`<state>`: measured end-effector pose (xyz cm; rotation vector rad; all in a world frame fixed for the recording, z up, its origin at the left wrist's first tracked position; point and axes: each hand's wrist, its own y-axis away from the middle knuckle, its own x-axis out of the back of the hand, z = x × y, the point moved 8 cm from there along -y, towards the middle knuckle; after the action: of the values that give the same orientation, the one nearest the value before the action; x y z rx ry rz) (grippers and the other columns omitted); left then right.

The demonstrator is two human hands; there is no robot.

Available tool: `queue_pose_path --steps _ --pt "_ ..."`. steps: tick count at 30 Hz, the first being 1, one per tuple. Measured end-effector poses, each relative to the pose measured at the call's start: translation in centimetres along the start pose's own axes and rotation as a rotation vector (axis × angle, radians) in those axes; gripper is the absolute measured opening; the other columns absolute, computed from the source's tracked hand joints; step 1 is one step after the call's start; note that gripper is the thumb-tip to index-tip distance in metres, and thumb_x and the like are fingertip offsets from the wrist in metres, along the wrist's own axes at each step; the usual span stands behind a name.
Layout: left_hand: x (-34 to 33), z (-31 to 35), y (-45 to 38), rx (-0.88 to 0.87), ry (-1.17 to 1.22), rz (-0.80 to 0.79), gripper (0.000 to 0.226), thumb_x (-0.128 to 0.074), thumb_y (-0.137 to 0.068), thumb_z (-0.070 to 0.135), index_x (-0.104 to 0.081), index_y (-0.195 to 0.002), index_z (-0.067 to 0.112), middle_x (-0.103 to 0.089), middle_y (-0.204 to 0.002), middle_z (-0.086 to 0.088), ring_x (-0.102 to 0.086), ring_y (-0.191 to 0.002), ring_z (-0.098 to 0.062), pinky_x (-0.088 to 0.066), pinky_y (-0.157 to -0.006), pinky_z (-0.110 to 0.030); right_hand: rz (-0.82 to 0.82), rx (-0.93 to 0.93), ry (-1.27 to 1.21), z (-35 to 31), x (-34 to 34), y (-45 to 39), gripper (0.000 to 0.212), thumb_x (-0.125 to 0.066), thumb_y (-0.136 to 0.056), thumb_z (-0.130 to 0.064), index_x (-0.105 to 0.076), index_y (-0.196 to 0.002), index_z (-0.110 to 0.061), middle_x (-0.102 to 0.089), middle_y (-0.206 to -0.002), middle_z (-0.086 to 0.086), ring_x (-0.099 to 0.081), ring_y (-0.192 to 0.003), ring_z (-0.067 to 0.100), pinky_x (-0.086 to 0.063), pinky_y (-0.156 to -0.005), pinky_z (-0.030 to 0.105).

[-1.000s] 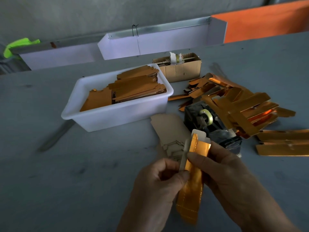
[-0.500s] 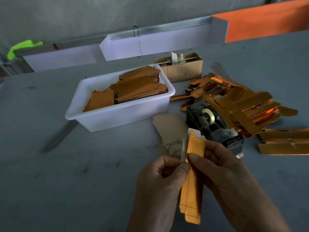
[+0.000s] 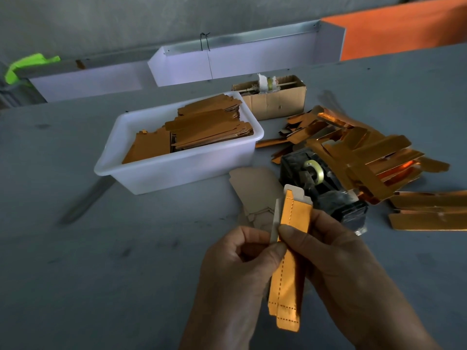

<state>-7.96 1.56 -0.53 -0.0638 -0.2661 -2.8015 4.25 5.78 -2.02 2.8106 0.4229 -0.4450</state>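
A narrow gold-orange carton blank (image 3: 288, 286) with dashed fold lines stands almost upright above the grey table (image 3: 101, 261), low in the middle of the view. My left hand (image 3: 235, 271) pinches its left edge between thumb and curled fingers. My right hand (image 3: 336, 263) grips its right side, thumb pressed across the front. The blank's white inner flap shows at the top.
A white plastic tub (image 3: 182, 170) holds stacked gold blanks. Behind it stands a small cardboard box (image 3: 275, 99). A black tape dispenser (image 3: 321, 188) sits just beyond my hands, beside a loose pile of gold blanks (image 3: 374, 157). A flat brown card (image 3: 255, 188) lies by the tub.
The blank has been pressed narrower between my hands, its right panel folded in. The camera view has shifted slightly; both hands stay at the same spot.
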Motion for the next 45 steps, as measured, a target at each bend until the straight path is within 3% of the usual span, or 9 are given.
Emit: queue_pose_path --steps 9,16,20,25,30,34,37,39,45 --pt "0.3 1.2 0.3 -0.215 -0.046 0.042 0.01 -0.074 -0.077 0.033 -0.073 -0.069 0.028 -0.06 -0.051 0.011 -0.051 -0.048 0.002 -0.038 -0.049 -0.012 0.093 0.026 0.025 -0.5 -0.2 0.1 0.063 -0.076 -0.046 -0.039 -0.063 -0.106 -0.027 -0.072 -0.092 0.001 -0.069 -0.083 0.016 -0.055 -0.07 0.034" --pt "2.4 2.0 0.0 -0.282 -0.217 0.252 0.009 -0.071 -0.077 0.034 -0.072 -0.073 0.027 -0.069 -0.065 0.013 -0.059 -0.058 0.006 -0.039 -0.054 -0.005 0.08 -0.085 -0.178 -0.4 0.0 0.0 0.036 -0.069 -0.061 -0.019 -0.064 -0.096 -0.023 -0.073 -0.079 0.001 -0.068 -0.063 0.015 -0.056 -0.055 0.033" --pt "3.0 0.4 0.3 -0.144 -0.146 0.213 0.058 -0.066 -0.052 0.078 -0.069 -0.083 0.029 -0.071 -0.073 0.018 -0.063 -0.063 0.005 -0.043 -0.055 -0.009 0.212 -0.114 -0.303 0.7 0.8 -0.3 0.028 -0.07 -0.065 -0.019 -0.057 -0.091 -0.019 -0.068 -0.078 0.005 -0.061 -0.071 0.02 -0.052 -0.058 0.037" --pt "1.9 -2.1 0.1 0.033 0.232 0.031 0.039 -0.088 -0.051 0.028 -0.079 -0.088 0.023 -0.077 -0.085 -0.009 -0.073 -0.081 -0.021 -0.057 -0.067 -0.031 0.231 -0.059 -0.357 0.8 0.3 0.3 0.006 -0.065 -0.08 -0.02 -0.061 -0.084 -0.019 -0.065 -0.063 -0.002 -0.06 -0.053 0.009 -0.048 -0.043 0.026" --pt "4.7 1.7 -1.3 -0.178 -0.203 -0.045 0.023 -0.075 -0.067 0.041 -0.077 -0.084 0.024 -0.074 -0.078 -0.008 -0.065 -0.072 -0.013 -0.051 -0.069 -0.038 0.282 0.277 0.303 -3.1 2.2 0.9 0.027 -0.067 -0.076 -0.029 -0.067 -0.103 -0.034 -0.07 -0.094 -0.022 -0.063 -0.086 -0.008 -0.048 -0.065 0.012" --pt "3.9 3.3 -2.2 -0.249 -0.485 -0.197 0.041 -0.067 -0.068 0.054 -0.07 -0.079 0.015 -0.063 -0.067 -0.014 -0.056 -0.06 -0.02 -0.044 -0.057 -0.044 0.138 0.579 0.961 -5.4 -1.0 1.6 0.015 -0.066 -0.083 -0.044 -0.07 -0.095 -0.036 -0.063 -0.094 -0.025 -0.057 -0.093 -0.008 -0.04 -0.075 0.004" --pt "3.2 3.8 -2.5 -0.246 -0.489 -0.231 0.014 -0.071 -0.072 0.039 -0.071 -0.082 0.029 -0.069 -0.068 0.007 -0.064 -0.066 -0.006 -0.049 -0.062 -0.029 0.119 0.559 0.9 -5.1 -1.4 1.3 0.008 -0.073 -0.078 -0.023 -0.07 -0.077 -0.031 -0.064 -0.076 -0.021 -0.057 -0.081 -0.007 -0.038 -0.068 0.002" --pt "4.2 3.5 -2.7 -0.216 -0.423 -0.094 0.019 -0.078 -0.072 0.032 -0.071 -0.09 0.032 -0.074 -0.08 0.006 -0.07 -0.078 -0.012 -0.055 -0.073 -0.034 0.151 0.438 0.76 -4.6 -0.7 0.7 0.008 -0.07 -0.074 -0.027 -0.069 -0.068 -0.033 -0.064 -0.068 -0.018 -0.057 -0.072 -0.007 -0.04 -0.058 0.004" --pt "2.3 -1.2 -0.8 0.072 0.389 0.07 0.047 -0.073 -0.055 0.023 -0.073 -0.098 0.003 -0.075 -0.092 -0.017 -0.073 -0.082 -0.029 -0.06 -0.067 -0.035 0.143 0.098 0.12 -0.6 -0.8 -0.2 0.008 -0.074 -0.063 -0.028 -0.07 -0.067 -0.022 -0.06 -0.06 -0.006 -0.052 -0.055 0.0 -0.041 -0.047 0.012"
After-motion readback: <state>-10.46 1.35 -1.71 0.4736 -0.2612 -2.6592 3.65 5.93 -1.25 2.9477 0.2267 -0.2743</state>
